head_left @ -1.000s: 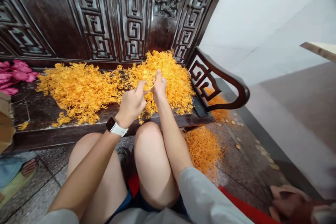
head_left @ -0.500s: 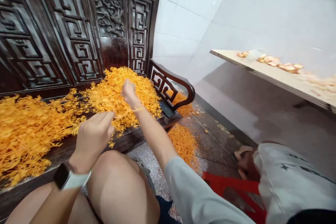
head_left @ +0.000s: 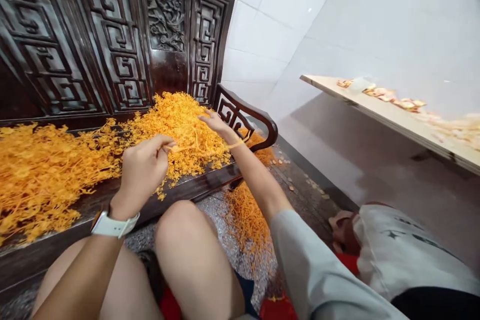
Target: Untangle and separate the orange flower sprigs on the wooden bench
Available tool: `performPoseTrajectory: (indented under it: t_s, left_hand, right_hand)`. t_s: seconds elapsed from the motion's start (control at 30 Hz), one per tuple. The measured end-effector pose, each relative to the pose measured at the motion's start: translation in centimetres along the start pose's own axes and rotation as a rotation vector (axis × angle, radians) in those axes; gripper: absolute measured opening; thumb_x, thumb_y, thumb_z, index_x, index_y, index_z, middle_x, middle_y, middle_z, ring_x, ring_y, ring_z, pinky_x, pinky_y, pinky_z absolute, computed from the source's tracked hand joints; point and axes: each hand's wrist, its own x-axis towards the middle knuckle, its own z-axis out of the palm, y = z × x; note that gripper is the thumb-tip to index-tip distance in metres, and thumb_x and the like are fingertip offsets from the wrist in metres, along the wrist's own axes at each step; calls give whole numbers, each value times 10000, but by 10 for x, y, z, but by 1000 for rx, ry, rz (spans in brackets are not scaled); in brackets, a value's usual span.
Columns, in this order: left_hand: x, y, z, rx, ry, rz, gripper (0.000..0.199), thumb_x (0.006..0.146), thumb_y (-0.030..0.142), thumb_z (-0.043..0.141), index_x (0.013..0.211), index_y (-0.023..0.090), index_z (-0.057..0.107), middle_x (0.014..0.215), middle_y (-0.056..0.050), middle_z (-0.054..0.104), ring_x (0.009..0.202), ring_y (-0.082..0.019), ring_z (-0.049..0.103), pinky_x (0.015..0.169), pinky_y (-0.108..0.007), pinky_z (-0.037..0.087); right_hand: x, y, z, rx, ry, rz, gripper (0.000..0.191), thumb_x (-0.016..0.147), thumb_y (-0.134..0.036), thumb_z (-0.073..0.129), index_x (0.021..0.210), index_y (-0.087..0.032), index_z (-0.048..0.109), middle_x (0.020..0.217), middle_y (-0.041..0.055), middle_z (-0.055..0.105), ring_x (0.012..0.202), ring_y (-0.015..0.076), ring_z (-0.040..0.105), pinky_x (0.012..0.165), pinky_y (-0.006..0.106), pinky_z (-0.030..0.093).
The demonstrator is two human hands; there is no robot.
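My left hand (head_left: 145, 172), with a white-strapped watch on its wrist, is closed in a pinch on an orange strand (head_left: 213, 152). The strand runs across to my right wrist and seems to pass around it. My right hand (head_left: 216, 124) is over the right side of a heap of orange, frilly-tipped strands (head_left: 176, 110), its fingers stretched out to the left and apart. Whether those fingers touch the heap I cannot tell. Both hands are above the dark carved wooden bench (head_left: 202, 186). To the left lies another pile of the same orange strands (head_left: 41, 175).
The bench's armrest (head_left: 268, 127) curves beyond my right hand. More orange strands (head_left: 249, 215) lie on the floor. At right, a wooden shelf (head_left: 337, 91) holds small packets (head_left: 408, 104). A white printed bag or cloth (head_left: 408, 255) is at lower right.
My right hand has moved right and its fingers have opened from a fist. My left hand has shifted slightly right and up. The strand between them is stretched wider, and the view has shifted slightly.
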Motion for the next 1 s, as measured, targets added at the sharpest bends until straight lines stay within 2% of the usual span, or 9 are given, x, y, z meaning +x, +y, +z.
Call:
performPoseTrajectory:
  t_s: [0.1,0.23,0.33,0.4,0.53,0.63,0.73,0.8,1.0]
  left_hand:
    - [15,-5,9,-294,110,-258,49,851,223,741,886,204,770,801,-33,762,699,-185,703,611,-274,468]
    - [35,-15,29,-690,149,-497,102,793,236,785,842,184,712,789,-41,724,714,-165,680,636,-248,467]
    - [47,-15,40,-745,93,-532,99,785,246,794,814,172,735,716,-32,689,707,-162,637,690,-257,462]
    - [52,-12,43,-685,28,-492,149,784,291,818,751,164,746,683,-31,665,709,-169,607,696,-266,444]
    - [50,-9,47,-553,-142,-426,237,746,360,879,702,152,775,757,-62,723,715,-181,586,665,-281,405]
    - [49,-11,55,-526,-167,-437,237,709,365,910,751,153,814,829,-94,775,799,-218,660,729,-298,463]
    - [52,-13,70,-553,-95,-426,206,724,339,888,809,159,834,877,-98,788,855,-206,683,756,-279,488]
    - [56,-14,84,-608,-21,-452,192,745,324,855,841,160,828,870,-82,780,757,-150,636,673,-239,450]
    - [72,-34,132,-845,224,-735,107,710,89,737,786,151,693,846,-36,743,616,-75,572,579,-191,406]
  right_hand:
    - [-12,-14,-7,19,-32,-13,517,1020,-451,629,1400,-101,613,1625,225,500,1431,316,540,1186,434,470]
    - [-39,-41,-1,245,-289,-30,595,1009,-692,540,1184,-146,697,1279,189,741,1020,237,716,857,348,613]
    - [-61,-60,6,449,-487,-41,659,977,-784,496,1095,-164,683,1022,140,785,809,199,725,690,301,608]
    - [-72,-66,9,557,-525,-42,646,988,-784,469,1075,-177,670,918,101,780,731,179,718,637,281,595]
    - [-83,-59,10,730,-402,-57,374,1084,-521,517,1075,-176,662,836,35,749,655,114,682,588,212,543]
    - [-91,-47,7,757,-265,-84,152,1060,-304,609,1023,-165,660,849,22,735,655,93,669,580,197,518]
    - [-95,-36,-1,740,-191,-114,116,1037,-225,637,953,-149,662,841,27,718,650,85,645,587,203,507]
    - [-92,-29,-5,747,-147,-111,117,1026,-181,642,916,-142,652,810,17,698,622,72,614,583,199,492]
    - [-73,-35,2,752,-21,-174,254,1025,-196,649,799,-183,535,610,-37,604,525,62,518,535,174,423]
